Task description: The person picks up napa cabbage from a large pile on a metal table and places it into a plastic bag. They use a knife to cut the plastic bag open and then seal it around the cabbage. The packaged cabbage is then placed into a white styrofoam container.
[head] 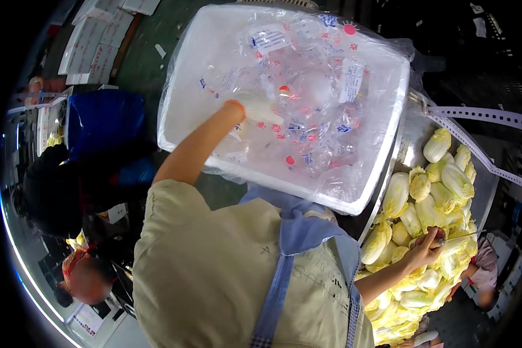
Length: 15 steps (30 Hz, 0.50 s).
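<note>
My left hand point(261, 108), in a white glove with an orange cuff, reaches into a large white foam box point(187, 56) lined with clear plastic. Printed clear plastic bags point(313, 126) lie in the box around and beyond its fingertips. The glove is blurred, so whether it grips a bag I cannot tell. Off to the right, my bare right hand point(426, 250) is closed around the handle of a thin-bladed knife point(465, 235), its blade pointing right. Beneath that hand spreads a heap of trimmed yellow-white napa cabbages point(417, 217) on a metal table point(411, 135).
Perforated white strips point(470, 143) cross beyond the cabbages. White boxes point(89, 48) are stacked at upper left, near a blue plastic-covered object point(104, 124). Co-workers point(87, 278) are at the left, and another person point(485, 265) is at the far right.
</note>
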Available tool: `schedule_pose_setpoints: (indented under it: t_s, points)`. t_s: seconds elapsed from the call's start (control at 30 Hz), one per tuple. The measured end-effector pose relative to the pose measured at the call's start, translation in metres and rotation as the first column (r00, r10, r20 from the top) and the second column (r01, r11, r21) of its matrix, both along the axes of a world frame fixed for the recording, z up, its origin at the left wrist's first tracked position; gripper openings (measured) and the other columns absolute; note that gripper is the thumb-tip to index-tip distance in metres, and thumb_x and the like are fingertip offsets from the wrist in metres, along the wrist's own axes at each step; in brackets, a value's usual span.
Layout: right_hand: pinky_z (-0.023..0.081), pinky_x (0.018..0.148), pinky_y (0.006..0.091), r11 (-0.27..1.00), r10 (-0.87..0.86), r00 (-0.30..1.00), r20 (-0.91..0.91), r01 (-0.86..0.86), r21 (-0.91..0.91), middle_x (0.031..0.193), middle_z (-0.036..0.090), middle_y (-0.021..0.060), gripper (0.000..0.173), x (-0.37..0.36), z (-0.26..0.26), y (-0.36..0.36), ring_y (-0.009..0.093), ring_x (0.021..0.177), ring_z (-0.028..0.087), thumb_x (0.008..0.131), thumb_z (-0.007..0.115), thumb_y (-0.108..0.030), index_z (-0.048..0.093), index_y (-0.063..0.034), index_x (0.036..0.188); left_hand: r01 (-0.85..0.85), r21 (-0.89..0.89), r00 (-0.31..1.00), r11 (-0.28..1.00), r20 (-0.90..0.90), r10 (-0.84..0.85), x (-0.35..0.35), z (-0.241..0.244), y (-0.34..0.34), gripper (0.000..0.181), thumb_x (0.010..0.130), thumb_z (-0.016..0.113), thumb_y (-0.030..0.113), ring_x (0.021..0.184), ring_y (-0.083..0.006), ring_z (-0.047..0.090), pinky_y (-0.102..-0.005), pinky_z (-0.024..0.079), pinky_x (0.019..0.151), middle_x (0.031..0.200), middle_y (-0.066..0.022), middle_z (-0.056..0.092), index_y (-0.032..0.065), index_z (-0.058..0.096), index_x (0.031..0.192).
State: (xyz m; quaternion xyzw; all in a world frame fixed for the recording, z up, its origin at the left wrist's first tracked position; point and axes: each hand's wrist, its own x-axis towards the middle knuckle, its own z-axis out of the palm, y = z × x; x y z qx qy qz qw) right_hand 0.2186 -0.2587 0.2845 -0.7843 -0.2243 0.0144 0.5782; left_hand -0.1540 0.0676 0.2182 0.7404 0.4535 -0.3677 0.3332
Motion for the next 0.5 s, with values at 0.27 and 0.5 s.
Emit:
schedule_pose_setpoints:
  t_s: [0.27, 0.5]
  points:
    - [0.021, 0.039, 0.0202, 0.977, 0.200, 0.976, -0.086, -0.206, -0.057, 0.064, 0.054, -0.0002, 0.015, -0.015, -0.023, 0.036, 0.003, 0.044, 0.034, 0.090, 0.067, -0.018, 0.061, -0.0042, 0.089, 0.379, 0.461, 0.925, 0.802, -0.206, -0.319, -0.098, -0.074, -0.035, 0.063, 0.067, 0.073, 0.039, 0.109, -0.0333, 0.059, -0.0411, 0.046, 0.093, 0.119, -0.0137, 0.061, 0.0203, 0.057, 0.125]
    - [0.021, 0.037, 0.0195, 0.953, 0.268, 0.936, -0.227, -0.292, -0.078, 0.076, 0.063, 0.0051, 0.015, -0.023, -0.035, 0.048, 0.001, 0.043, 0.033, 0.090, 0.066, -0.012, 0.057, -0.0020, 0.096, -0.022, 0.262, 0.998, 0.965, 0.059, 0.007, -0.117, -0.088, -0.009, 0.044, 0.078, 0.067, 0.027, 0.113, -0.0321, 0.055, -0.0419, 0.044, 0.095, 0.120, -0.0145, 0.059, 0.0184, 0.058, 0.120]
